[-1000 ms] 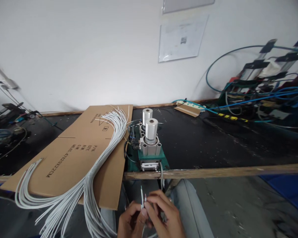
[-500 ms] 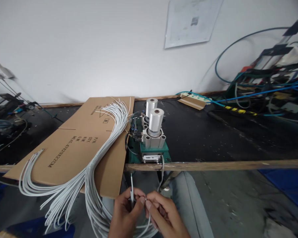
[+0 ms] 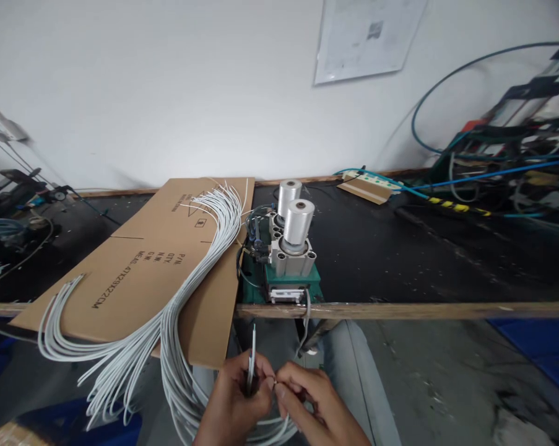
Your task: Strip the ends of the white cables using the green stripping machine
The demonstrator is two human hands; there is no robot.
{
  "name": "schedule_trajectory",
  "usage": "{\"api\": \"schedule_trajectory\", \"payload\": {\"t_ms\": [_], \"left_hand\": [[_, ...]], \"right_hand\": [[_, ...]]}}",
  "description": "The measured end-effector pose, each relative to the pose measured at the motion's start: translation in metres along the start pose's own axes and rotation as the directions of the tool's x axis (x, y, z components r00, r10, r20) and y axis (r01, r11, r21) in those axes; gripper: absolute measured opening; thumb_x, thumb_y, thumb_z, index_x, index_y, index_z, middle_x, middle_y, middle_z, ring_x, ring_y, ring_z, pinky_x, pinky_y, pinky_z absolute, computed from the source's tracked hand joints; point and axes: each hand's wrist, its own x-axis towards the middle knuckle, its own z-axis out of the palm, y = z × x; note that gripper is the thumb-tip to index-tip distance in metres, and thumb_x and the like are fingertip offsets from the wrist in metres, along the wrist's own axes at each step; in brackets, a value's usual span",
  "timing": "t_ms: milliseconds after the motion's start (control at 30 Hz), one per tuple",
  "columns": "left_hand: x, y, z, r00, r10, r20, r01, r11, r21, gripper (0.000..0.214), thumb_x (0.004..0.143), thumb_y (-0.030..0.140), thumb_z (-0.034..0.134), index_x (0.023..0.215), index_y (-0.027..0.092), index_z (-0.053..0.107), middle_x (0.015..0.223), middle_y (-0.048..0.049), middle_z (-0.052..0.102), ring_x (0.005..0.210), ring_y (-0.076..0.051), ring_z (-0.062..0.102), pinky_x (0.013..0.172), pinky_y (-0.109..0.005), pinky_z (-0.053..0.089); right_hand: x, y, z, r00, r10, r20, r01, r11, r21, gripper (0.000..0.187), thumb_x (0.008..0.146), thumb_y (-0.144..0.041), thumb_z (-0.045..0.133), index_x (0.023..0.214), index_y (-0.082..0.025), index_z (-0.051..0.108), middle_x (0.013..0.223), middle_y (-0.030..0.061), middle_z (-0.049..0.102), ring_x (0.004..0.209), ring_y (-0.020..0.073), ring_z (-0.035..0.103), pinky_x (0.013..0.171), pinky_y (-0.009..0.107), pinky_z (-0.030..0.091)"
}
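Note:
My left hand (image 3: 235,399) is closed round a thin white wire (image 3: 251,365) whose end points upward below the bench edge. My right hand (image 3: 309,399) pinches the same wire's other end just to the right, fingertips nearly touching the left hand's. Both hands are over my lap, in front of a small pneumatic press (image 3: 291,257) with two silver cylinders on a green base at the bench edge. A large bundle of white wires (image 3: 200,260) lies across a flat cardboard sheet (image 3: 140,260) and hangs down toward my left hand.
The black bench top (image 3: 400,254) has a wooden front rail (image 3: 423,310). Tangled blue hoses and machine parts (image 3: 506,161) fill the back right. A power strip (image 3: 367,186) lies near the wall. More cables and tools (image 3: 10,217) sit at the far left.
My hands have dropped lower in view and come closer together on the wire; its upright end now points a little lower. The view has shifted slightly left and down.

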Motion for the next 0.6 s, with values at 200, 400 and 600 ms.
{"api": "schedule_trajectory", "payload": {"t_ms": [200,400,600], "left_hand": [[0.01,0.001,-0.013,0.954,0.1,0.282,-0.189,0.933,0.307,0.011,0.066,0.018,0.046,0.072,0.011,0.053,0.055,0.0034,0.037,0.051,-0.006,0.032,0.049,-0.019,0.024],[0.01,0.001,-0.005,0.977,0.086,0.195,-0.13,0.964,0.23,0.009,0.069,0.02,0.051,0.067,0.012,0.053,0.055,0.0005,0.044,0.051,-0.007,0.036,0.05,-0.019,0.025],[-0.002,-0.007,0.012,0.997,-0.079,-0.015,0.073,0.97,-0.231,0.032,0.078,0.043,0.062,0.073,0.015,0.048,0.051,0.004,0.042,0.039,-0.002,0.017,0.042,-0.022,0.009]], "right_hand": [[-0.004,-0.008,-0.006,0.996,0.079,0.037,-0.071,0.979,-0.192,0.038,0.104,-0.041,0.034,0.085,-0.015,0.054,0.085,0.0028,0.058,0.085,0.0136,0.052,0.08,0.024,0.034],[-0.009,-0.002,-0.004,0.997,0.073,-0.022,-0.075,0.992,-0.106,0.044,0.105,-0.048,0.035,0.082,-0.016,0.054,0.08,0.0028,0.057,0.081,0.0128,0.056,0.075,0.024,0.038],[-0.001,0.018,0.023,0.994,0.086,-0.066,-0.046,0.885,0.463,0.056,0.099,-0.064,0.041,0.084,-0.012,0.052,0.059,-0.001,0.045,0.045,0.0054,0.039,0.044,0.018,0.032]]}}
